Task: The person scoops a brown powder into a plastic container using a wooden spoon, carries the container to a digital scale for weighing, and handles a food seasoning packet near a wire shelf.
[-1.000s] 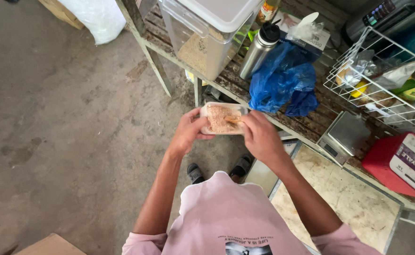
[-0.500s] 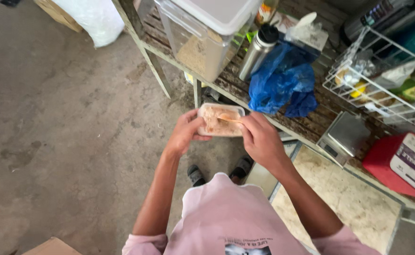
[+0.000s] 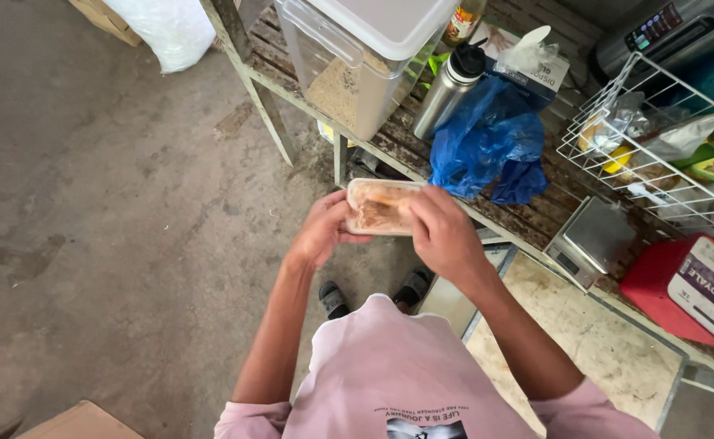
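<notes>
Both hands, left hand [image 3: 322, 232] and right hand [image 3: 442, 236], grip a clear tub [image 3: 377, 207] of brownish food, seemingly lidded, held off the tabletop [image 3: 527, 215].

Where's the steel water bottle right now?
Head view, upper middle: the steel bottle stands on the wooden bench, between the clear bin and the blue bag.

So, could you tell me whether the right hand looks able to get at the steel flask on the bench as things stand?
Probably not straight away: the right hand and the left hand both grip the clear food container. The steel flask stands upright beyond the blue plastic bag, its top uncovered.
</notes>
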